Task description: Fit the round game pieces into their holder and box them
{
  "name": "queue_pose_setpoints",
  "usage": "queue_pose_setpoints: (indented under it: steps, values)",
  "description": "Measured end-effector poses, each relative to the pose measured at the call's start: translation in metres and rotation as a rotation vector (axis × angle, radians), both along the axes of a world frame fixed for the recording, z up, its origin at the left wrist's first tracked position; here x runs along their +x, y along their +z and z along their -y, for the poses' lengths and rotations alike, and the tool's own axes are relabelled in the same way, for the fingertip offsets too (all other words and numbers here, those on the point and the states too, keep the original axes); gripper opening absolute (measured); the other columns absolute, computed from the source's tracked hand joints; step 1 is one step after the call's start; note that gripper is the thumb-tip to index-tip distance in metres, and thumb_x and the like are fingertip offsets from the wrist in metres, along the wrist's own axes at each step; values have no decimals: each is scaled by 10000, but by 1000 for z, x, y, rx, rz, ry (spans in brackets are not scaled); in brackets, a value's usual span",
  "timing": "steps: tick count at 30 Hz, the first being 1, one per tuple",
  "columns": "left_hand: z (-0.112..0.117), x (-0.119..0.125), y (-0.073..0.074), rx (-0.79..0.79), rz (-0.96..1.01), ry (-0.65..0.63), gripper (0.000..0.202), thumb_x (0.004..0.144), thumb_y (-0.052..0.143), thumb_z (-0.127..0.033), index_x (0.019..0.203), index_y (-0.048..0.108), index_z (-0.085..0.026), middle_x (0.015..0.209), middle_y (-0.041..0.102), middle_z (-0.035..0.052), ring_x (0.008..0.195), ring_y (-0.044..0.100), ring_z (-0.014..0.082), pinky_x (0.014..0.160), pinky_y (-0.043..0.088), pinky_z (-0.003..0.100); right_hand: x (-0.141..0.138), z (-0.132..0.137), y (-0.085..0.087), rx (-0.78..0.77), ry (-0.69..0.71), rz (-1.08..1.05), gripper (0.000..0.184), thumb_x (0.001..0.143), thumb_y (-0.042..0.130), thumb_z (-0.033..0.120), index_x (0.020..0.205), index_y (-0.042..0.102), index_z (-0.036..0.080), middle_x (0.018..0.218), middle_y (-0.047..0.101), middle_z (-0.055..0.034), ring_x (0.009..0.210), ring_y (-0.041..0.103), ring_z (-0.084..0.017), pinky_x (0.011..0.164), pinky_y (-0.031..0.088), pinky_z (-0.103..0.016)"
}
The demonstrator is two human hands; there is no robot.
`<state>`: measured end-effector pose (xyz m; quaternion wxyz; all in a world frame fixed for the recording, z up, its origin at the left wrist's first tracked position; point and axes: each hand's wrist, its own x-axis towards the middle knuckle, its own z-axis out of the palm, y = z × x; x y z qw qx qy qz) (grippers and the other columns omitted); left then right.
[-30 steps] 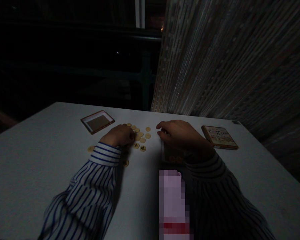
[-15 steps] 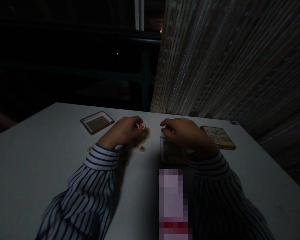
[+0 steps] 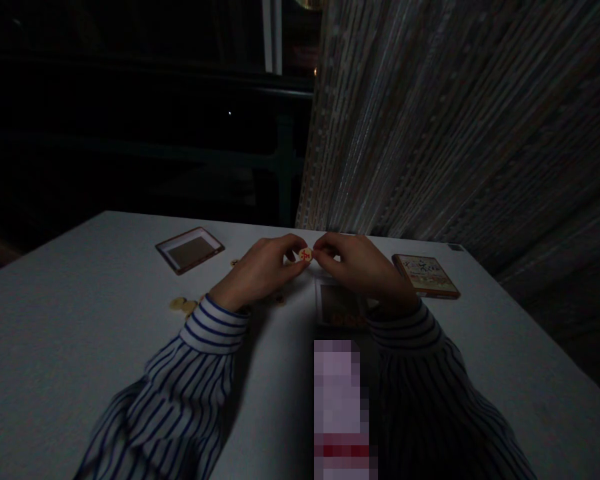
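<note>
Between thumb and fingers, my left hand [image 3: 263,270] pinches a round Chinese chess piece [image 3: 305,255] with a red character facing me. The fingers of my right hand [image 3: 363,270] close on the piece's right edge. Beneath my right hand lies a shallow box [image 3: 319,303], partly hidden, with a row of pieces [image 3: 347,321] along its near side. Pale loose pieces [image 3: 177,304] lie beside my left wrist. Another piece [image 3: 279,300] shows just under my left hand, which hides part of the table there.
A framed tray or lid [image 3: 190,251] rests on the white table [image 3: 105,347] at the back left. A box lid with dark lettering [image 3: 427,275] lies to the right. Behind the table hangs a string curtain [image 3: 405,120]. The scene is dim.
My left hand has moved right with a red-marked piece in it. My right hand has come in to meet it, its fingers closing at the piece.
</note>
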<state>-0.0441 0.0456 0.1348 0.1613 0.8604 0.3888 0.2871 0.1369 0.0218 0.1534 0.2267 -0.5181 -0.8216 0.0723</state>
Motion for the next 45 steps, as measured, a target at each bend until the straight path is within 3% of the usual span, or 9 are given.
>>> queue_pose_setpoints:
  steps: [5, 10, 19, 24, 31, 39, 45]
  values:
    - [4, 6, -2, 50, 11, -11, 261, 824, 494, -347, 1000, 595, -182, 885, 655, 38, 794, 597, 164, 671, 450, 259, 2, 3, -1, 5, 31, -142, 152, 831, 490, 241, 900, 608, 174, 847, 679, -22, 778, 615, -133, 674, 415, -227]
    - [10, 16, -5, 81, -11, -31, 243, 828, 498, -319, 1008, 596, -189, 906, 657, 42, 833, 599, 175, 734, 444, 281, 12, 10, -5, -8, -3, -143, 127, 813, 508, 229, 872, 610, 180, 827, 676, -22, 774, 613, -144, 679, 419, -244]
    - [21, 30, -10, -124, 93, -120, 258, 836, 489, -340, 994, 627, -190, 901, 678, 33, 827, 611, 164, 720, 438, 256, 36, 19, -10, -52, 31, -80, 137, 820, 499, 254, 859, 609, 182, 796, 664, -14, 736, 601, -141, 663, 408, -248]
    - [21, 34, -29, -302, 302, -120, 216, 806, 534, -305, 929, 646, -167, 874, 688, 37, 798, 618, 153, 709, 458, 248, 38, 22, -9, -104, 63, -4, 150, 823, 492, 252, 867, 620, 188, 776, 662, -7, 705, 591, -130, 626, 385, -230]
    - [36, 48, -61, -603, 684, 58, 180, 735, 614, -268, 864, 644, -147, 833, 703, 53, 771, 642, 156, 710, 500, 271, 32, 19, -12, -152, 89, 162, 187, 831, 463, 228, 880, 638, 185, 796, 672, -23, 692, 586, -128, 600, 359, -223]
    - [49, 56, -82, -707, 927, 209, 215, 646, 680, -296, 808, 674, -154, 802, 707, 47, 762, 645, 159, 725, 510, 279, 27, 16, -20, -200, 96, 213, 218, 830, 450, 221, 916, 646, 180, 818, 679, -39, 709, 595, -135, 626, 375, -229]
    - [50, 57, -90, -810, 1047, 212, 229, 618, 699, -284, 801, 662, -150, 793, 709, 47, 760, 649, 152, 736, 514, 273, 24, 13, -26, -206, 98, 233, 218, 826, 457, 229, 921, 646, 180, 793, 674, -33, 674, 582, -124, 595, 357, -223]
